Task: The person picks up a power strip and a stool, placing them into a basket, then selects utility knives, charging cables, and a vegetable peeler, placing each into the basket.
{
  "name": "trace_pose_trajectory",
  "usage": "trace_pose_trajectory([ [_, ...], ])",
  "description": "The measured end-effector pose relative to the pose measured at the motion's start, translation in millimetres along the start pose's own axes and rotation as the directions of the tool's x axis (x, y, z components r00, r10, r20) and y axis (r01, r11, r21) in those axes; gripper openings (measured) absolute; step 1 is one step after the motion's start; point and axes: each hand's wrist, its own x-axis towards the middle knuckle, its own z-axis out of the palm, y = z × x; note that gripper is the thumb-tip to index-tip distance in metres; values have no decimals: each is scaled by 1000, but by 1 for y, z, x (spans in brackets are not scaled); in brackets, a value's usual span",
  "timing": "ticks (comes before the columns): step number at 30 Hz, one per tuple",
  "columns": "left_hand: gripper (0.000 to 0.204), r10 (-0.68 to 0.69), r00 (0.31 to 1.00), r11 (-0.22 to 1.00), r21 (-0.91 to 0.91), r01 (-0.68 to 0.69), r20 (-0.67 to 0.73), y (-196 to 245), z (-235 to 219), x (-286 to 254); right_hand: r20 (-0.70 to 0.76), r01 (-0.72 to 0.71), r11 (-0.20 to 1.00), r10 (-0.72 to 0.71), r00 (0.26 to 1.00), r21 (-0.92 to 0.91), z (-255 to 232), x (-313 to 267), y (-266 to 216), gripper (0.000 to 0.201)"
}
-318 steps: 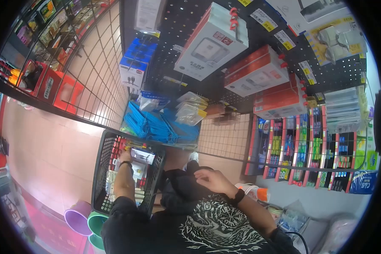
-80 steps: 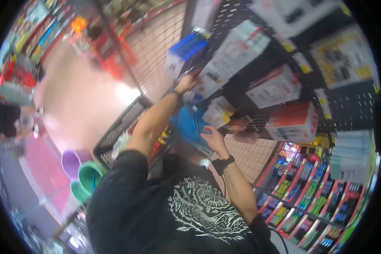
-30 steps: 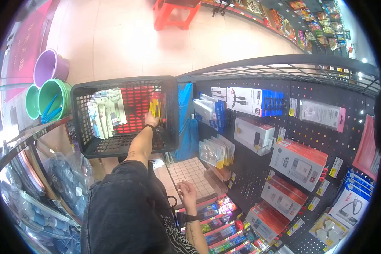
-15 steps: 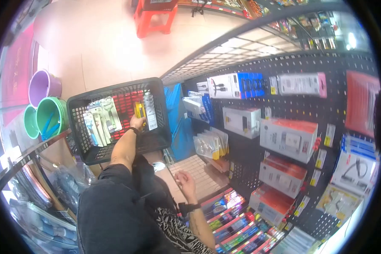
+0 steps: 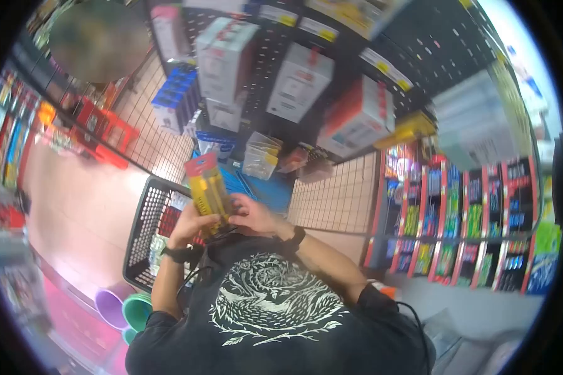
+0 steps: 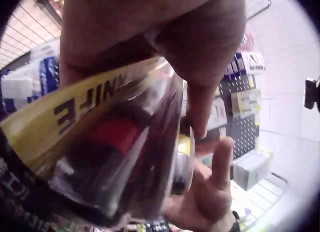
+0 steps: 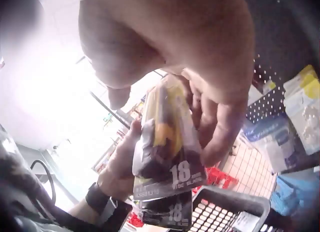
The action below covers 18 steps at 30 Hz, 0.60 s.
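In the head view my left hand [image 5: 192, 224] grips two yellow-and-black packs of utility knives [image 5: 210, 195], raised in front of my chest, its thumb across the front. My right hand [image 5: 253, 215] holds their other side, thumb and fingers at the edge. Through the clear plastic of a knife pack [image 6: 107, 142] in the left wrist view, dark and red knife parts show below the word KNIFE. The right wrist view has both packs overlapping, the front knife pack [image 7: 170, 142] printed with 18. Behind my left forearm stands the black shopping basket [image 5: 145, 212], partly hidden.
A pegboard display with hanging boxes [image 5: 299, 81] rises ahead. Blue hangers [image 5: 256, 190] lie beneath it, beside the basket. Several racks of small packets [image 5: 444, 219] stand to the right. Purple [image 5: 111, 306] and green buckets [image 5: 136, 310] sit at lower left.
My left hand has lifted the utility knife packs out of the basket and up to my chest. The right hand, previously hanging loose, has come to the packs. The head view has turned.
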Motion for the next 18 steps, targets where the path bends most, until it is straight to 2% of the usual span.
trace_pose_trajectory([
  [1, 51, 13, 998, 1000, -2, -13, 66, 11, 21, 15, -76, 79, 971, -98, 992, -225, -14, -2, 3, 65],
  [2, 51, 0, 996, 1000, 28, -3, 95, 20, 35, 29, -136, 120, 888, -199, 971, -443, -26, -7, 4, 69],
  [3, 51, -12, 986, 992, 123, -9, 168, 26, 50, 42, -172, 127, 895, -218, 961, -428, -34, -17, 1, 69],
  [5, 51, -38, 960, 972, 233, -29, 277, 24, 76, 60, -307, 4, 928, -127, 943, -372, -53, -41, -11, 73],
  [6, 51, -23, 950, 945, 316, -81, 313, 14, 84, 71, -301, -55, 946, -46, 953, -321, -57, -56, -26, 64],
  [7, 50, -7, 937, 910, 390, -138, 348, 8, 84, 78, -326, -39, 949, -68, 943, -312, -62, -58, -18, 64],
  [8, 47, -19, 933, 876, 455, -157, 359, 6, 93, 78, -333, 41, 976, -113, 936, -216, -64, -65, -9, 62],
  [9, 47, -32, 926, 867, 472, -161, 376, 5, 102, 78, -340, 121, 986, -155, 928, -118, -66, -71, -1, 59],
  [10, 47, -90, 911, 874, 470, -121, 402, 3, 108, 76, -355, 130, 986, -159, 921, -103, -67, -75, 9, 59],
  [11, 47, -149, 894, 880, 469, -76, 423, 1, 114, 72, -345, 183, 983, -165, 924, 20, -61, -83, 2, 58],
  [12, 42, -130, 874, 930, 364, -57, 469, 1, 120, 70, -331, 229, 963, -172, 928, 142, -58, -89, 0, 56],
  [13, 42, -146, 872, 925, 376, -46, 466, -3, 116, 74, -335, 232, 960, -169, 927, 159, -61, -92, 5, 56],
  [15, 37, -254, 876, 909, 410, 73, 409, -22, 108, 87, -414, 259, 936, -143, 899, 238, -75, -102, 19, 58],
  [16, 34, -281, 878, 922, 363, 135, 388, -31, 106, 90, -491, 278, 930, -130, 861, 240, -83, -103, 32, 59],
  [17, 34, -294, 873, 919, 366, 146, 390, -34, 108, 86, -499, 275, 929, -120, 858, 249, -86, -112, 31, 59],
  [18, 33, -263, 878, 945, 290, 150, 401, -35, 112, 84, -524, 267, 941, -123, 843, 208, -91, -122, 27, 59],
])
